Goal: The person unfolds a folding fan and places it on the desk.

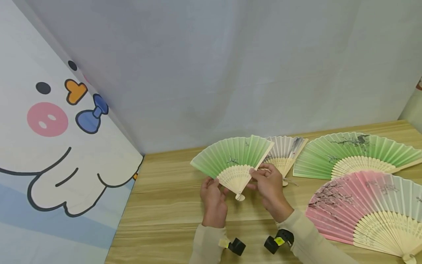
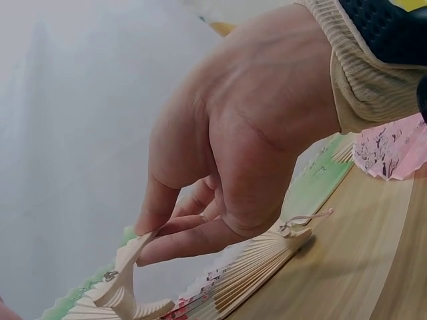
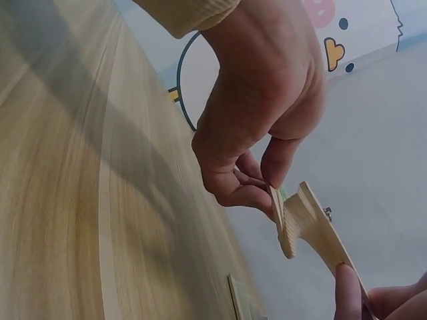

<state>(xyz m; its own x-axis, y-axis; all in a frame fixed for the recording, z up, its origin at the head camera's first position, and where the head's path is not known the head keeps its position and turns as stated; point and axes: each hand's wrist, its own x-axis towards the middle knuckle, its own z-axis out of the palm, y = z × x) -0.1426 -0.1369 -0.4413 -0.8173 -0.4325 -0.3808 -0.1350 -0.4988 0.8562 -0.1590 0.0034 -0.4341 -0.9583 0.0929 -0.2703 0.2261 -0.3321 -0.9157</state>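
Both hands hold a partly spread green folding fan (image 1: 230, 157) with pale openwork ribs, raised above the table with its pivot downward. My left hand (image 1: 214, 201) pinches its left edge from below. My right hand (image 1: 270, 185) pinches the right outer rib between thumb and fingers. The left wrist view shows the right hand (image 2: 233, 133) gripping a rib near the pivot. From the right wrist, the left hand (image 3: 267, 100) is seen pinching the opposite edge. Behind the right hand lies a white folding fan (image 1: 283, 145), partly hidden, with a small cord at its pivot.
To the right, a larger green fan (image 1: 361, 146) lies spread, overlapped by a pink and white fan (image 1: 349, 198) closer to me. A grey cloth backdrop (image 1: 247, 73) hangs behind the wooden table (image 1: 158, 220). At left stands a panel (image 1: 19, 139) with a cartoon bird.
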